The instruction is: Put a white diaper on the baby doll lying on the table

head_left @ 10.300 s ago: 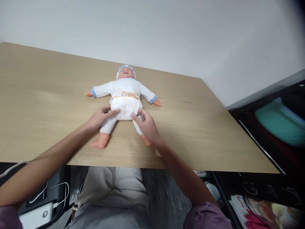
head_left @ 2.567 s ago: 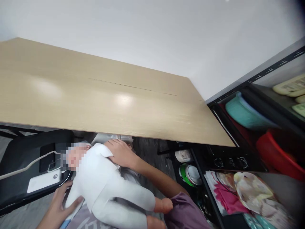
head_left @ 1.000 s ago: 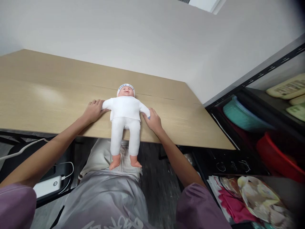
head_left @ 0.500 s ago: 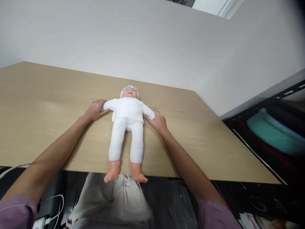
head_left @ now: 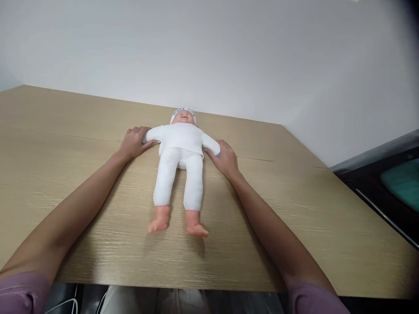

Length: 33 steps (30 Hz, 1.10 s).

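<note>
Left hand (head_left: 136,141): you grip one white sleeve (head_left: 156,133).
Right hand (head_left: 225,157): you grip its opposite cuff (head_left: 218,155).
Baby doll (head_left: 181,137): face-up over the wood-grain table (head_left: 271,257).
Handling: level sides should avoid twisting.

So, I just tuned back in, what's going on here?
A person has both bare hands on a baby doll in white clothes, lying face up on the wooden table. The left hand holds one of its sleeved arms and the right hand the other, both spread out to the sides. Its head points toward the wall, its bare feet toward the person.
</note>
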Tool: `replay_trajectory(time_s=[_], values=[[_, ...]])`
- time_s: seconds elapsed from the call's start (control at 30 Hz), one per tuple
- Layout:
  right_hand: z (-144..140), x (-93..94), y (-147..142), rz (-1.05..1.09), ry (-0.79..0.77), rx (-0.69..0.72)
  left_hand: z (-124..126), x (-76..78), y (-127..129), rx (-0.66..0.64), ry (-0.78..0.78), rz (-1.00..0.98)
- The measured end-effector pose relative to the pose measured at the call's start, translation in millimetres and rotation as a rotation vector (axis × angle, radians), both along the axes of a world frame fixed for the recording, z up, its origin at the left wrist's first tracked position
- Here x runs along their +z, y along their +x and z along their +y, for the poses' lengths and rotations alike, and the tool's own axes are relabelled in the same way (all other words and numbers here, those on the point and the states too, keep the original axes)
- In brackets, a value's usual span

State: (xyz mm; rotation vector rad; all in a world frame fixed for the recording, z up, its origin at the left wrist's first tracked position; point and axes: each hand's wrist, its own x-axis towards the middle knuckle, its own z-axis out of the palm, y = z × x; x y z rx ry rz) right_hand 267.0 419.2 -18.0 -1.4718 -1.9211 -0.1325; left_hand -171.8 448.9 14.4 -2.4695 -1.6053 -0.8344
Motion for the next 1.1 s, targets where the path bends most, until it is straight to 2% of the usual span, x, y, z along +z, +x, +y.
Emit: replay_trajectory(time_s=[0.27,0.47,0.57,0.77,0.87,0.93,1.03,1.1], values=[[-16,-4.1,27,-0.067,0.026,0.015,-4,-1.4,-36,-0.071,-0.021,-0.012],[8,-6.3,26,-0.039,0.007,-0.030,6,-1.5,-27,0.043,-0.013,-0.009],[16,-9.6,27,-0.028,-0.026,-0.018,8,-2.4,-25,0.055,-0.030,-0.015],[9,-20.7,29,-0.029,-0.089,-0.002,-2,-5.4,-33,0.030,-0.076,-0.039],[-4,-22.1,23,-0.061,-0.051,-0.011,-16,-8.4,-31,0.058,-0.058,-0.058],[-19,-14.5,14,-0.072,-0.033,-0.019,-30,-6.3,-24,0.099,-0.005,-0.089],[-61,14.7,-8,-0.024,-0.028,-0.003,-65,11.6,-2,0.174,0.072,-0.180],[-113,37.5,-22,0.062,-0.001,0.016,-110,30.3,16,0.183,0.094,-0.261]])
